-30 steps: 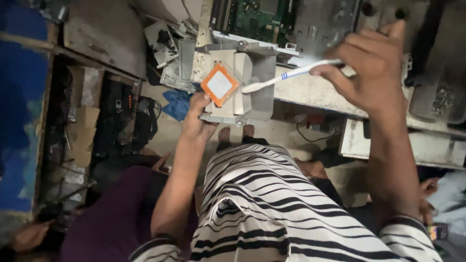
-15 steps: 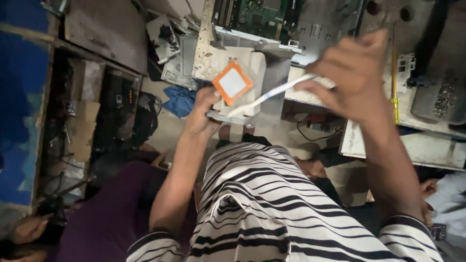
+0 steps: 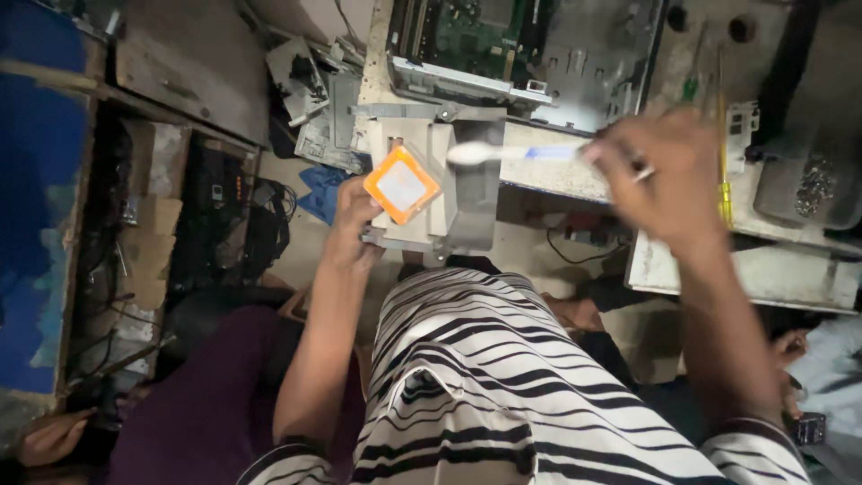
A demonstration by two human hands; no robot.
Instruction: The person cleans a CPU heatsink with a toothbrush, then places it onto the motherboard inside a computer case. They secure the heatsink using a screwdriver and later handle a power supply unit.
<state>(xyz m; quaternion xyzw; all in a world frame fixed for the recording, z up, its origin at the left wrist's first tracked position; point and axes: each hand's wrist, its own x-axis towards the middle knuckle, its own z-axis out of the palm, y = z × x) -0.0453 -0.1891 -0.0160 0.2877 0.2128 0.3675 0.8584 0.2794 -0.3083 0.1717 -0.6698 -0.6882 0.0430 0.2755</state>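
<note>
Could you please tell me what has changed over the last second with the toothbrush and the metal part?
The right hand has drawn the toothbrush back: its head, which rested beside the orange-framed square, now hovers off to the right, blurred. The left hand keeps hold of the grey metal part as before.

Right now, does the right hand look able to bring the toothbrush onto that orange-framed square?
Probably yes. The right hand holds the toothbrush with its head just beside the orange-framed square, which the left hand holds up facing it; nothing sits between them.
</note>
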